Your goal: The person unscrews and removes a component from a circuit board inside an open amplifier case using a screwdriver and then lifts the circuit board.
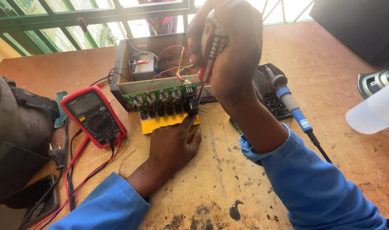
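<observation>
Head view, scanning from the left edge: dark bag [15, 132] slumped at the table's side, a black phone [41, 204] lying flat just below it, a mains plug [57, 155] and black cable trailing between. Next along, red-cased multimeter [94, 116] face up on the worn wooden table [343, 157], red and black leads running down toward the near edge. Moving on to the middle: left hand [171, 149], blue sleeve behind it, pressed flat on the table with fingers together, fingertips touching the black knobs and the yellow panel [169, 121] at the front of the green circuit board [160, 97]. Nothing clamped in that hand, just bracing. Board standing on edge against the open wooden box [160, 64], red, white and yellow wires looping inside. Above it now, right hand [230, 51] wrapped tight around a red-and-white screwdriver [212, 47], handle upright, thin shaft dropping straight to the board's right end, tip right beside the last knob. Further right, blue-handled soldering iron [290, 102] resting tilted in its black stand [271, 93], cord trailing toward the near right. Far right, pale plastic bottle [375, 110] poking in from the edge, a metal speaker part [377, 81] just behind it.
</observation>
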